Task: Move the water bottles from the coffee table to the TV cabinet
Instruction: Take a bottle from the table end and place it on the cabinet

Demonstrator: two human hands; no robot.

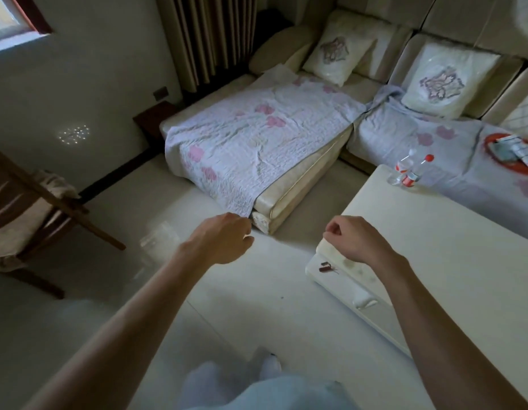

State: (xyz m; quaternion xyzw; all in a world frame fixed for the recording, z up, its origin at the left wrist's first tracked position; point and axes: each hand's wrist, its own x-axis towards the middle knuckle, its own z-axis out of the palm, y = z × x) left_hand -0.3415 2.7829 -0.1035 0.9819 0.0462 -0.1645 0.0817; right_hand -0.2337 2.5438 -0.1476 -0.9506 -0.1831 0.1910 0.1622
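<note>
Your left hand [224, 239] has its fingers curled in toward the palm and holds nothing; it hangs over the floor [227, 306], just in front of the low end of the sofa [289, 208]. Your right hand [356, 239] is curled too, thumb against the forefinger, with nothing pinched in it. It sits above the table's [449, 261] near left corner; whether it touches the top, you cannot tell from here. Both forearms reach forward, well apart from each other.

On a lower ledge at that same end of the table lies a small dark red thing [326, 267], too small to tell what.

The two bottles stand upright at the table's far left corner, well apart from both hands. The clear-capped bottle [402, 168] stands closer to the corner, and the red-capped bottle [416, 173] is just beside it, on its right. Both carry red and white labels.

Past the table's far edge, a flowered quilt [256, 143] covers the sofa seats, with two cushions [339, 51] against the back. An orange tray [493, 139] with papers rests on the seat at the right. A wooden chair [28, 202] stands at the left, and your pale trouser leg [256, 389] shows at the bottom.
</note>
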